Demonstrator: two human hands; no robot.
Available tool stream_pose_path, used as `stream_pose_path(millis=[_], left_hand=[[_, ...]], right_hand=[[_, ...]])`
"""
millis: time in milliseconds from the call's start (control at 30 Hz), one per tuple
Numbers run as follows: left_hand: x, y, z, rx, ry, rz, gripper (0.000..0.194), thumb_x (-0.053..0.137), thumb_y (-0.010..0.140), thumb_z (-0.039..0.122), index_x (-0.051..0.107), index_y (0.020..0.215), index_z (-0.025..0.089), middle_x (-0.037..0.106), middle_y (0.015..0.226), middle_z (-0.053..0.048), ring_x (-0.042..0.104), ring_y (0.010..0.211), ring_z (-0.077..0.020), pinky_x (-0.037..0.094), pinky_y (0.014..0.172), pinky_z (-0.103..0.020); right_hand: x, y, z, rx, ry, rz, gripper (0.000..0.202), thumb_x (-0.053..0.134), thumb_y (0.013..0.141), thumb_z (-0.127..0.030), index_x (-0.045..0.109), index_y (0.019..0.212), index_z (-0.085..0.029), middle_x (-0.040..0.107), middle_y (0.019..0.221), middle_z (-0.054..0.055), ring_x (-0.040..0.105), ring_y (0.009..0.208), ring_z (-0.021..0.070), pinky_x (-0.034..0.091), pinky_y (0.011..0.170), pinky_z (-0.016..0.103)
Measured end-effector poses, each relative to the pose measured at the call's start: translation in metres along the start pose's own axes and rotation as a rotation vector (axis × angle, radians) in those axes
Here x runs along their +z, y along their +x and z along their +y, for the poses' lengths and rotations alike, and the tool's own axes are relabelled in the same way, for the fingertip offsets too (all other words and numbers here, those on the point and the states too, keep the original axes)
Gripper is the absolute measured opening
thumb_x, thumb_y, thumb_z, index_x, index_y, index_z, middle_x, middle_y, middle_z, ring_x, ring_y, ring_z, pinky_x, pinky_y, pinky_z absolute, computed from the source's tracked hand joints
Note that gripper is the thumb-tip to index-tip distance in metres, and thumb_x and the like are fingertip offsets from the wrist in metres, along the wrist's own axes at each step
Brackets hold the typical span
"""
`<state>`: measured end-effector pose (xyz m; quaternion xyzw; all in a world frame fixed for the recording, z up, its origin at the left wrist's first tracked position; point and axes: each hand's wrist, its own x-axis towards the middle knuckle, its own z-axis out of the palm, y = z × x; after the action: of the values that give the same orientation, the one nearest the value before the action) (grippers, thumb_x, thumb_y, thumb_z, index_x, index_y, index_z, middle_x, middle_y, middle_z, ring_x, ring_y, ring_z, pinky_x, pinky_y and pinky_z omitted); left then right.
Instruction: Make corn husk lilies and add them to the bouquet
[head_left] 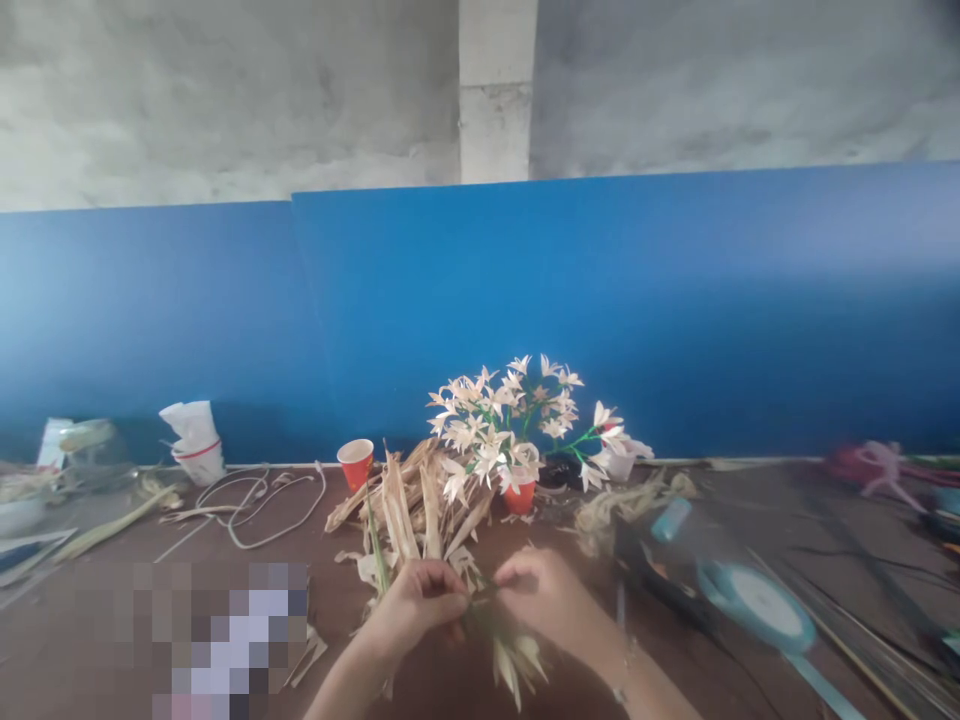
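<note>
A pale flower [517,665] with pointed petals hangs head-down in front of me, its greenish stem blurred between my hands. My left hand [424,600] is closed in a pinch around the stem's upper part. To its right, my right hand [546,600] pinches thumb and forefinger close to the same stem; what lies between those fingertips is too blurred to make out. Beyond my hands spreads a heap of dried corn husks [431,505], and a narrow green strip [376,548] stands just behind my left hand.
White husk flowers [491,420] on green stems stand in a red cup [519,495] at the back. Left of them are another red paper cup [355,464] and a white cable [247,540]. A ribbon spool [765,605] lies right. A blue partition [450,290] closes the far side.
</note>
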<state>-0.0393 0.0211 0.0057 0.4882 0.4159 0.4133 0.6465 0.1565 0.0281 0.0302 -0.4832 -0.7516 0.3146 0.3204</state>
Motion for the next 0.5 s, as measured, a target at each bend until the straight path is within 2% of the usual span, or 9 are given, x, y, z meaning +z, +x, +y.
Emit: stream_pose_path(millis=[167,267,500], left_hand=[[-0.0029,0.0031,-0.0034,0.019,0.021,-0.019,0.024,0.074,0.059,0.031,0.060,0.062,0.011,0.061,0.043,0.000,0.057,0.038,-0.0109,0.042,0.040,-0.019],[-0.0034,0.0039,-0.0040,0.008,0.044,-0.025,0.024,0.074,0.059,0.031,0.060,0.061,0.011,0.063,0.043,-0.001,0.057,0.038,-0.0106,0.043,0.041,-0.019],[-0.0030,0.0039,-0.0077,0.012,0.027,-0.021,0.026,0.075,0.057,0.033,0.061,0.062,0.011,0.063,0.043,0.000,0.057,0.039,-0.0114,0.043,0.041,-0.020]], right_hand=[[0.0084,-0.0012,0.0077,0.087,0.241,-0.205,0.016,0.061,0.062,-0.019,0.073,0.070,-0.014,0.069,0.063,0.003,0.054,0.055,0.0111,0.039,0.053,0.020],[0.0101,0.0001,0.0092,0.122,0.252,-0.217,0.016,0.060,0.061,-0.018,0.073,0.067,-0.013,0.066,0.056,0.001,0.050,0.050,0.0091,0.037,0.049,0.019],[0.0107,0.0001,0.0100,0.113,0.279,-0.209,0.016,0.058,0.059,-0.015,0.073,0.064,-0.013,0.064,0.053,0.001,0.047,0.048,0.0087,0.034,0.047,0.019]])
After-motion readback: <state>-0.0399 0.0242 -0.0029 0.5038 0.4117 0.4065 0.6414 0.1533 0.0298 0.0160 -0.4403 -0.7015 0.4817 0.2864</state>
